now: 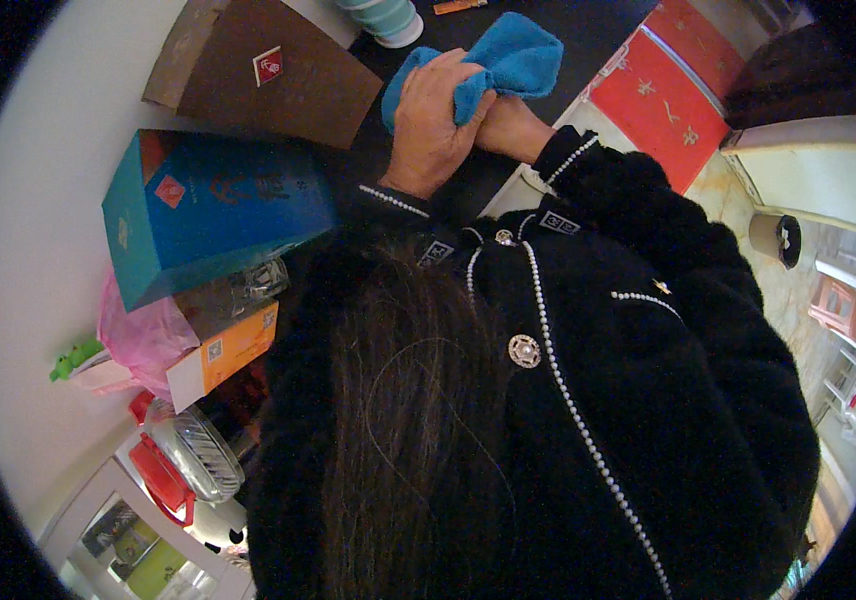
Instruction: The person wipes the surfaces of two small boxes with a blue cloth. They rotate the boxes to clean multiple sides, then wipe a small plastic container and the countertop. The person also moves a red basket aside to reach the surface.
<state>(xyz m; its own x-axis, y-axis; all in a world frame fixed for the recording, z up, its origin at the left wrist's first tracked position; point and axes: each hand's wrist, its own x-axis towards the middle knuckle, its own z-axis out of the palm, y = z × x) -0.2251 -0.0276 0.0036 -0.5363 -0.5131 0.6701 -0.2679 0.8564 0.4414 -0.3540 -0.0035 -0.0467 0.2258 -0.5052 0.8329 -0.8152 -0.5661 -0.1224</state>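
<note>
My left hand (432, 124) and my right hand (510, 126) meet over a black tabletop (593, 34). A blue terry cloth (522, 56) is bunched between them, and both hands grip it. The left hand lies in front, its back turned up, and hides most of the right fingers. One part of the cloth sticks out past the left knuckles, and a larger fold spreads beyond the hands. Close by on the far side stands a ribbed mint-green and white container (387, 21), its top cut off by the picture's edge.
Left along the wall stand a brown box (278, 75), a blue box (233, 202), an orange-sided box (240, 345), a pink plastic bag (143, 322) and a clear ribbed container (199, 450). An orange lighter-like object (459, 6) lies beyond. Right are red panels (660, 97) and a bin (769, 236).
</note>
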